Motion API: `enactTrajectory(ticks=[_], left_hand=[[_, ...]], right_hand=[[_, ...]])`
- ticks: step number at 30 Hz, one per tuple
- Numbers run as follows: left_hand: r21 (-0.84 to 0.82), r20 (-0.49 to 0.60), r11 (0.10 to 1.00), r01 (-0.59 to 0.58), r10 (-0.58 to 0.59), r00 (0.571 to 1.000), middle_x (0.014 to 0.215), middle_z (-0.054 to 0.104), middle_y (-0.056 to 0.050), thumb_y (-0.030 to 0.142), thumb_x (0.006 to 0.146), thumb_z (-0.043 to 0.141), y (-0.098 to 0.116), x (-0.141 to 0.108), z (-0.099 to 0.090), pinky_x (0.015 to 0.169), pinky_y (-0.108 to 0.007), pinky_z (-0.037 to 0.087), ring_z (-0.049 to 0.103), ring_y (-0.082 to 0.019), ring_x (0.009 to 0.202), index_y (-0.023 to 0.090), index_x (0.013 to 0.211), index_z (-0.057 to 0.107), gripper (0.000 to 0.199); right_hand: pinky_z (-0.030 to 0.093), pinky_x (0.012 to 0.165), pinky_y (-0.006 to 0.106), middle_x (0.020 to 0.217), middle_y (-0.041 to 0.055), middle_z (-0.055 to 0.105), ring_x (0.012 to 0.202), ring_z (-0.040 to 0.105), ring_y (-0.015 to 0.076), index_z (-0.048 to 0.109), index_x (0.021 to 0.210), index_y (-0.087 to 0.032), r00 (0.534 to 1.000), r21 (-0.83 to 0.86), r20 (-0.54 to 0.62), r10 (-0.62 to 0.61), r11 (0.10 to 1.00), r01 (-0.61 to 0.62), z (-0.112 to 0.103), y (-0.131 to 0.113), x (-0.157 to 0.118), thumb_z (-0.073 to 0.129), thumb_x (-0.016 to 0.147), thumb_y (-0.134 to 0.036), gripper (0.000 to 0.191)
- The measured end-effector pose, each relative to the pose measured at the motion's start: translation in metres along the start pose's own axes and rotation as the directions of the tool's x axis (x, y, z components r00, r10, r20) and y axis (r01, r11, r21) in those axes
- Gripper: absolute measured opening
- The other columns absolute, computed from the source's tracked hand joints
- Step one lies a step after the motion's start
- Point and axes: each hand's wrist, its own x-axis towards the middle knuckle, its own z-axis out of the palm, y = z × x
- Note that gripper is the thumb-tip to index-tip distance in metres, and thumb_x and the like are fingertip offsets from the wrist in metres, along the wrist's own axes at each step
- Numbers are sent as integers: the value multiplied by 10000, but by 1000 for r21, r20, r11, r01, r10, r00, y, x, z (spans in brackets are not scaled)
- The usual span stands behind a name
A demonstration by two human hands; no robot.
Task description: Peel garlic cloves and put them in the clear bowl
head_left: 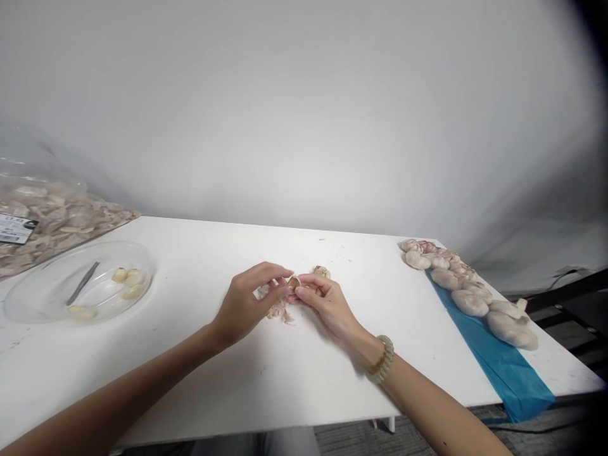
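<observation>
Between the fingertips of both hands is a garlic clove (294,283) with brownish skin on it. My left hand (249,297) pinches it from the left with thumb and fingers. On the other side my right hand (327,301), with a beaded bracelet at the wrist, grips the same clove. Loose garlic skins (280,311) lie on the table under the hands. Just behind the right fingers sits part of a garlic bulb (322,272), partly hidden.
At left, a clear plastic bowl (28,310) holds several peeled cloves (133,278) and a dark narrow tool (83,283). Behind it is a labelled bag of garlic skins (61,218). Several garlic bulbs (470,302) line a blue plastic sheet (498,361) along the white table's (199,392) right side.
</observation>
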Motion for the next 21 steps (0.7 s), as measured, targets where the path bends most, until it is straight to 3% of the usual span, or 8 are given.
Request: enactTrajectory(ticks=[8,13,21], left_hand=[[-30,63,997,76,-74,995,745,636,-9,190,795,584,0,5,-5,642,-234,446,570,-123,697,177,746,629,67],[-66,126,987,148,-139,982,694,629,8,126,754,578,1,8,-8,607,-212,428,554,-112,658,169,685,622,92],[-53,223,987,150,-135,966,653,574,16,110,763,508,1,8,-9,535,-195,399,494,-98,605,163,681,583,123]], right_hand=[[522,586,281,669,24,669,603,651,150,612,790,-160,998,-25,67,16,1000,-14,3,2,-1,713,683,-280,190],[509,547,264,595,17,666,541,631,135,610,756,-153,997,-56,79,2,998,3,3,5,-2,725,665,-274,190],[521,548,273,580,12,669,530,632,135,603,751,-154,997,-79,83,-10,997,17,1,7,-4,726,667,-271,189]])
